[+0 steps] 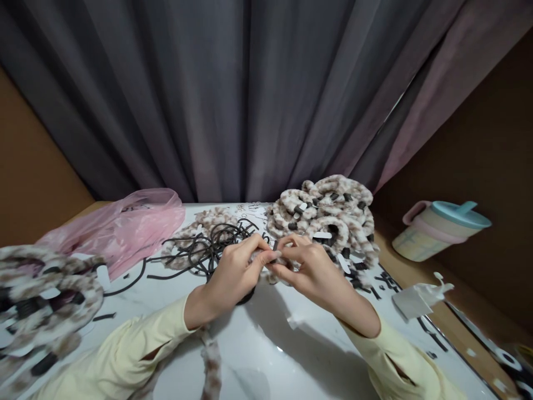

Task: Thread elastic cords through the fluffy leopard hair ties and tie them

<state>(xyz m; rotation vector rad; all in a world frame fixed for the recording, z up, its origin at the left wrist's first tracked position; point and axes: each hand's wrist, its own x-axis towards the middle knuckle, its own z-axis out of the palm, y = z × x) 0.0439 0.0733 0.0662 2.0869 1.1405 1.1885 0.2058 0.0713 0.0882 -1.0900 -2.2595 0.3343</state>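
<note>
My left hand and my right hand meet over the middle of the table, thumbs and fingers pinched close together. What the fingertips hold is small and mostly hidden by them. A bit of brown-and-white fuzzy material shows just below the fingers. Beside my left hand lies a tangle of black cords, on top of more fuzzy material. Behind my right hand rises a heap of fuzzy brown-and-white rings with black wrapped sections and white tags. A fuzzy strip runs down the table below my left wrist.
More fuzzy rings are piled at the left, by a crumpled pink plastic bag. At the right stand a lidded tumbler with a pink handle and a small white packet. Black cord scraps litter the table edge. Grey curtains hang behind.
</note>
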